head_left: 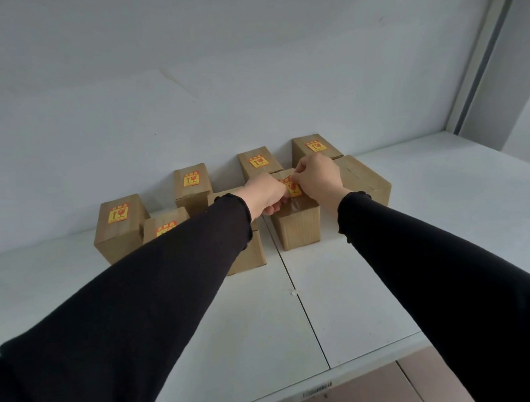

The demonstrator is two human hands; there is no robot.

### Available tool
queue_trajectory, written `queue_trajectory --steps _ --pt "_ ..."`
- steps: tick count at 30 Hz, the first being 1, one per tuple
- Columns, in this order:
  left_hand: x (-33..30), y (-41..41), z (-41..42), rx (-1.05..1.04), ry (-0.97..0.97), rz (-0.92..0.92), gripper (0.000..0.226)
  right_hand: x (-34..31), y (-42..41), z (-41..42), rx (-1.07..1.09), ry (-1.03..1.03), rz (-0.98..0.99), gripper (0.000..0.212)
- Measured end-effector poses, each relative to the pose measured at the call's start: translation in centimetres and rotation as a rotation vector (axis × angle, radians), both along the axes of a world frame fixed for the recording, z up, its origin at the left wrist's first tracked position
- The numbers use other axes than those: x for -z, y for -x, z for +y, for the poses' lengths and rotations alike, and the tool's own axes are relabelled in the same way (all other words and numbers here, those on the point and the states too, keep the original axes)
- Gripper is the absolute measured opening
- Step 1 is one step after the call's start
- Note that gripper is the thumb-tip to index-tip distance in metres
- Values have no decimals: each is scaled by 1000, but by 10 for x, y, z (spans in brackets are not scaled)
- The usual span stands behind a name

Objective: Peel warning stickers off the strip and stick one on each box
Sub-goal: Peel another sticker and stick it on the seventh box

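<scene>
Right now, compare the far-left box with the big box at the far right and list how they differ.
The far-left box carries a yellow and red warning sticker on its top; the far-right box shows no sticker. The far-left box stands clear of the arms, while the far-right box sits just behind the right hand. The far-right box looks broader. Both are plain brown cardboard on the white shelf.
</scene>
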State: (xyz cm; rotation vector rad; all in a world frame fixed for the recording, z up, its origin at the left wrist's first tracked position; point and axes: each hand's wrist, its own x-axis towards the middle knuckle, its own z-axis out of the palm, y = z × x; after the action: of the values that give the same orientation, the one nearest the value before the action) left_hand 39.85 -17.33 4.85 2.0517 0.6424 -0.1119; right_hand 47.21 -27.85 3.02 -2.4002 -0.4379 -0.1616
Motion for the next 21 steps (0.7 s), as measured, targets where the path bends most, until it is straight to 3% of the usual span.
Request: queue_trajectory --steps 12,17,21 --pt "2 1 -1 -6 -9 -30 15 6 -5 5 11 -12 -11 7" --pt "5 7 -2 41 -215 -139 39 6 -9 6 13 -1 -30 10" --pt "6 12 -3 122 -359 -201 34 7 -9 7 45 -32 -10 14"
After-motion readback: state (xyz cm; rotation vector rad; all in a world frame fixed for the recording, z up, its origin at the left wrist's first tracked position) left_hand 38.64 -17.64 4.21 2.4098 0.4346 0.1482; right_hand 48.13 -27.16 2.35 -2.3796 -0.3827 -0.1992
